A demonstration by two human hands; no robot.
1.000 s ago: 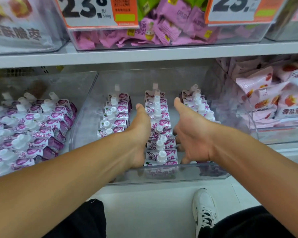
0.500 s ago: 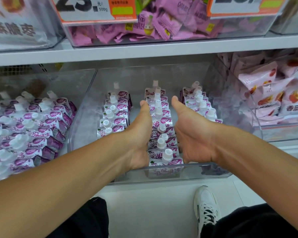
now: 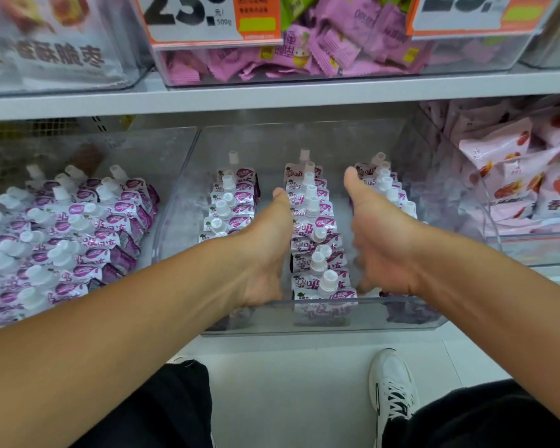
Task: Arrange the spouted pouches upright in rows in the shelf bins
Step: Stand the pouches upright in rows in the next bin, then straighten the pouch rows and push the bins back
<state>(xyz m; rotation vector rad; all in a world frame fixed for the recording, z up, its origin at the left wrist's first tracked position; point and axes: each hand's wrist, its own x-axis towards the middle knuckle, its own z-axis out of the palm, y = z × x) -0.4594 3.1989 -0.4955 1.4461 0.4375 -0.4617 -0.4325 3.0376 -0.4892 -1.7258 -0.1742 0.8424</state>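
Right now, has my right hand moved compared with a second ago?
Yes, slightly. Judged against the bin's front wall, the right hand has eased rightward off the middle row of pouches, leaving a narrow gap.

A white shelf [image 3: 175, 103] runs across the upper part of the view. On it stand clear bins: one at the left with white bags [image 3: 55, 50], one in the middle with pink wrapped sweets [image 3: 304, 50], each with a price card on the front.

On the lower shelf level stand three more clear bins side by side. The left bin [image 3: 162, 163] holds purple and white spouted pouches [image 3: 78, 234], many of them leaning. The middle bin [image 3: 304, 321] holds three rows of the same pouches, standing upright. The right bin [image 3: 495, 234] holds pink snack bags [image 3: 514, 176].

Below is a pale floor [image 3: 288, 383], with one white sneaker [image 3: 390, 386] on it.
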